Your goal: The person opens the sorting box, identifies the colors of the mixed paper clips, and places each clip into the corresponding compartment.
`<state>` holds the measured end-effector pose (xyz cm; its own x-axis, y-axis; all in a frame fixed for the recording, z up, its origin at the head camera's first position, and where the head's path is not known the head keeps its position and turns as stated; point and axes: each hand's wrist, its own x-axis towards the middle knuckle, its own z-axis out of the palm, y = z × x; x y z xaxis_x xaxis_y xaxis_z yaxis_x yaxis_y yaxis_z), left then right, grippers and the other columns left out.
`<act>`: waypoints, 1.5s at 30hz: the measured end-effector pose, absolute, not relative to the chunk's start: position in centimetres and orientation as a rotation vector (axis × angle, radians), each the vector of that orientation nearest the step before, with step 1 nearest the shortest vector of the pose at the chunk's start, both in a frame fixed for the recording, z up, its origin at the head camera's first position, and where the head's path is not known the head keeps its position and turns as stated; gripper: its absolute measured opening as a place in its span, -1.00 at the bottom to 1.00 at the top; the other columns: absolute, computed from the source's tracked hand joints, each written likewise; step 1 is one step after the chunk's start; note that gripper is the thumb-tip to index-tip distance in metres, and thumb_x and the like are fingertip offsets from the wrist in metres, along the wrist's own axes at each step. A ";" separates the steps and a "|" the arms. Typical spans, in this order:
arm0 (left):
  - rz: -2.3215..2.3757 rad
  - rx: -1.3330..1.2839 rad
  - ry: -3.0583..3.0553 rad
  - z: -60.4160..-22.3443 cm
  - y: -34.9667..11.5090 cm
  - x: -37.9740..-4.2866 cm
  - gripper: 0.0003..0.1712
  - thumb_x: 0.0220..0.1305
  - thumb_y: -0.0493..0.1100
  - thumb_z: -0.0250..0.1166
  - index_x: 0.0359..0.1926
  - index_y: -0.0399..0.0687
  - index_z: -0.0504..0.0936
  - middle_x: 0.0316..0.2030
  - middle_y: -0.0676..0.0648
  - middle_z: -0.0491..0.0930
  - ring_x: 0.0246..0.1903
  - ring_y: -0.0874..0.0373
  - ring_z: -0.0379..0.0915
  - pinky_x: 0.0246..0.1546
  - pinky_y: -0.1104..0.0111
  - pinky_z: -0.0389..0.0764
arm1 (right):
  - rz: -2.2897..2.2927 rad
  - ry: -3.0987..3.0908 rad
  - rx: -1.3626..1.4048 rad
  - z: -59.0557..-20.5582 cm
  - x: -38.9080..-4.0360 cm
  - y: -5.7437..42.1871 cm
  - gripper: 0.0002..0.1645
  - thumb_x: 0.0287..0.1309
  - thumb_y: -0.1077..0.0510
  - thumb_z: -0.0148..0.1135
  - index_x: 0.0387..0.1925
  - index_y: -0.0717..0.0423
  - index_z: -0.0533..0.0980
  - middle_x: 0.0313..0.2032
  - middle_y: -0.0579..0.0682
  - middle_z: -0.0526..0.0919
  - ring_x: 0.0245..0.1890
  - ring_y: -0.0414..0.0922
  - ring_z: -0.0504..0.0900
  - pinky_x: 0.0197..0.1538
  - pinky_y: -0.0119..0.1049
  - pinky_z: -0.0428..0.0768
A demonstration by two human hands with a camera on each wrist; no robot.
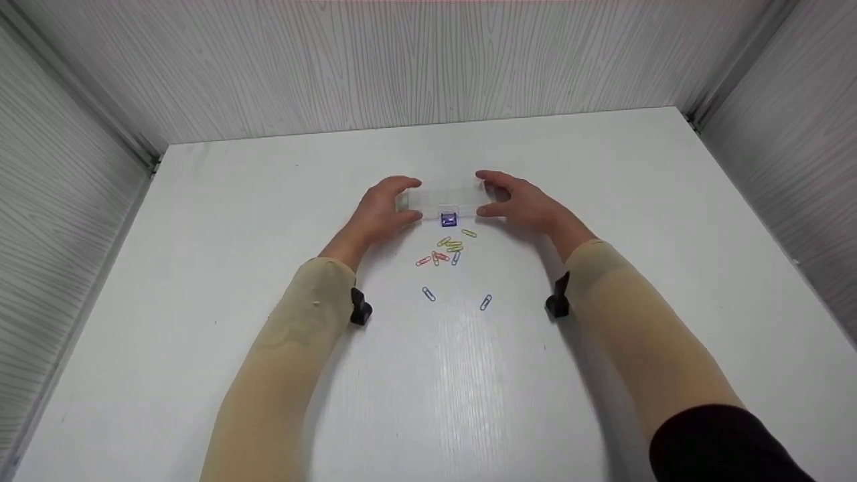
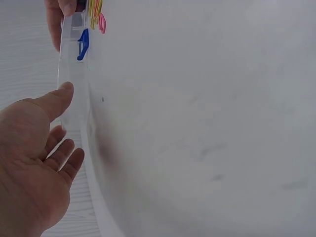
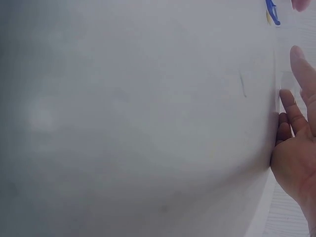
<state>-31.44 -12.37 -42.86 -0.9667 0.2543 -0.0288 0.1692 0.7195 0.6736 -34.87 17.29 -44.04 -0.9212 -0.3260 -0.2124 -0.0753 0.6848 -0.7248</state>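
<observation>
A clear plastic box lies on the white table, its purple-blue latch facing the wearer. My left hand holds the box's left end, thumb at the front and forefinger at the back. At the opposite end, my right hand grips it the same way. The left wrist view shows the thumb against the box wall, with the other fingers behind. Several coloured paper clips lie loose in front of the box, yellow, red and blue. The box's inside is too faint to make out.
Two blue paper clips, one left and one right, lie nearer the wearer. A wood-grain panel stands along the table's back edge, with more panels at both sides. White tabletop extends between the forearms.
</observation>
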 end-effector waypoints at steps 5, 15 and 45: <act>1.073 0.354 2.801 -42.8 -12.5 -31.4 -0.32 0.44 -0.09 0.43 0.51 0.07 0.45 0.55 -0.04 0.31 0.57 0.00 0.12 0.55 0.15 0.12 | -1.100 2.563 -0.330 -44.0 -34.9 17.4 -0.04 0.30 -0.19 0.48 0.62 -0.49 0.22 0.61 -0.18 0.22 0.64 -0.15 0.04 0.61 -0.06 -0.02; 1.050 0.295 2.786 -42.6 -12.5 -31.2 -0.34 0.49 0.02 0.37 0.53 0.18 0.43 0.57 0.01 0.27 0.60 0.01 0.05 0.57 0.08 0.09 | -1.134 2.544 -0.346 -44.1 -34.9 17.5 -0.03 0.31 -0.15 0.48 0.62 -0.44 0.22 0.61 -0.18 0.22 0.63 -0.17 0.09 0.61 -0.12 0.00; 1.297 0.352 2.937 -42.4 -12.5 -31.8 -0.51 0.59 0.06 0.25 0.36 -0.09 0.61 0.27 -0.07 0.62 0.28 0.05 0.47 0.34 0.16 0.43 | -1.198 2.526 -0.363 -44.1 -34.9 17.6 -0.01 0.41 -0.23 0.35 0.69 -0.33 0.08 0.55 -0.05 0.30 0.57 -0.07 0.20 0.60 -0.06 0.04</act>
